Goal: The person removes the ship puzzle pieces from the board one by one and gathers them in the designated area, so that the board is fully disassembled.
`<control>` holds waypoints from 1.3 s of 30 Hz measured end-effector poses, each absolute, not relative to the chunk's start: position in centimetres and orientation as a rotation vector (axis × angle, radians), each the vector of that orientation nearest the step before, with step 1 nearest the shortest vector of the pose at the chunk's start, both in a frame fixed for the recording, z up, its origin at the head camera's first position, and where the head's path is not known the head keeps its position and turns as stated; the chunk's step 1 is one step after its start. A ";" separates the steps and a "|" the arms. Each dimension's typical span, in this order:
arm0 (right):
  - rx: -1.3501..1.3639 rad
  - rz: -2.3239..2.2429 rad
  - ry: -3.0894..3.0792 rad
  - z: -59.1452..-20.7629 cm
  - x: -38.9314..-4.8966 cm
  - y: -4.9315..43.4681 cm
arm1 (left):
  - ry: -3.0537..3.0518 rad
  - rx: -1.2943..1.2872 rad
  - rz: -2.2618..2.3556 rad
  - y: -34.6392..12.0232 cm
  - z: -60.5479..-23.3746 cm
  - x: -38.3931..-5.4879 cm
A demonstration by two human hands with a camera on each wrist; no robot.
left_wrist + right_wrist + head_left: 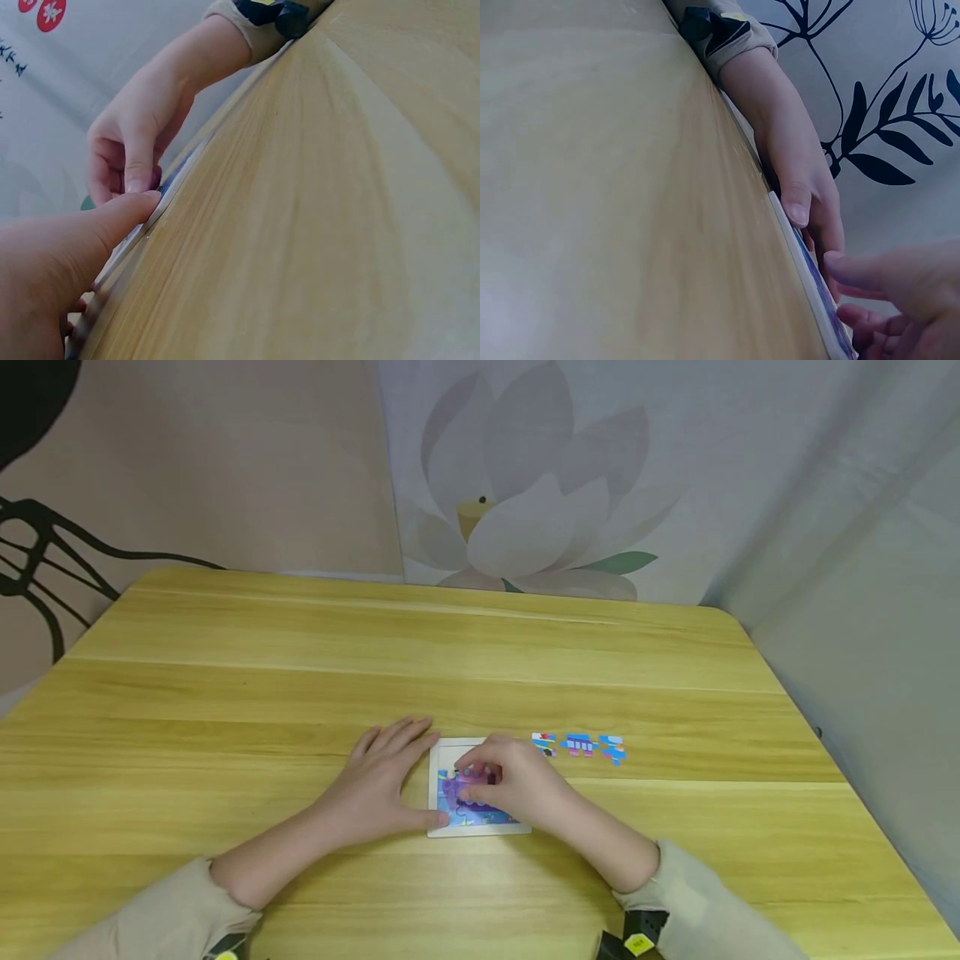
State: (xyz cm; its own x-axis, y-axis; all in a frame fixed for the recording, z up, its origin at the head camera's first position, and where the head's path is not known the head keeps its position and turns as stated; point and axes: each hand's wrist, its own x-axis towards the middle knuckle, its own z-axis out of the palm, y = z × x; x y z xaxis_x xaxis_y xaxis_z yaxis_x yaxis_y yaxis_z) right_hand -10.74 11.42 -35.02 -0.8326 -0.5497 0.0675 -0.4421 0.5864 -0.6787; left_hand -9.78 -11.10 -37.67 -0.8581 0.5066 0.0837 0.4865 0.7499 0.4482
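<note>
A small jigsaw puzzle in a white frame (480,830) lies on the table, its lower part filled with a purple and blue picture. My left hand (378,785) is spread along the frame's left side, the thumb resting on the lower left corner and the fingers reaching past the top left. Over the puzzle is my right hand (525,781), thumb and curled fingers pinching a purplish puzzle piece (156,178) that they mostly hide. In the right wrist view, the right hand (911,292) is close above the frame, across from the left hand (802,169).
Three loose puzzle pieces lie in a row to the right of the frame: one partly beside the right hand (543,744), a blue and purple piece (579,744), and a blue and orange piece (612,749). A wooden table (300,635) extends around them. A black chair (37,543) stands beyond its left edge.
</note>
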 end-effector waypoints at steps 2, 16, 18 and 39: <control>-0.830 -1.057 2.669 -35.1 -10.7 11.4 | 2.895 0.823 0.729 -11.1 -37.7 -9.8; -0.872 -0.976 2.729 -35.5 -10.7 11.2 | 2.887 0.821 0.730 -11.1 -37.6 -9.9; -0.872 -0.968 2.737 -35.5 -10.6 11.2 | 2.885 0.819 0.729 -11.1 -37.6 -9.9; -0.786 -0.979 2.769 -35.6 -10.2 11.0 | 2.883 0.808 0.745 -11.0 -37.4 -9.8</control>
State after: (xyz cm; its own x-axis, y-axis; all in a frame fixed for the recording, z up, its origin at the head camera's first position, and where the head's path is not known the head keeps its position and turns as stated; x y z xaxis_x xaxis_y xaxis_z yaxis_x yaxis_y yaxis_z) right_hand -10.21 10.99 -35.65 -0.8616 -0.5021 0.0741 -0.4372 0.6600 -0.6110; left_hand -9.80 -11.02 -37.45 -0.8615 0.5024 0.0739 0.4753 0.7464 0.4658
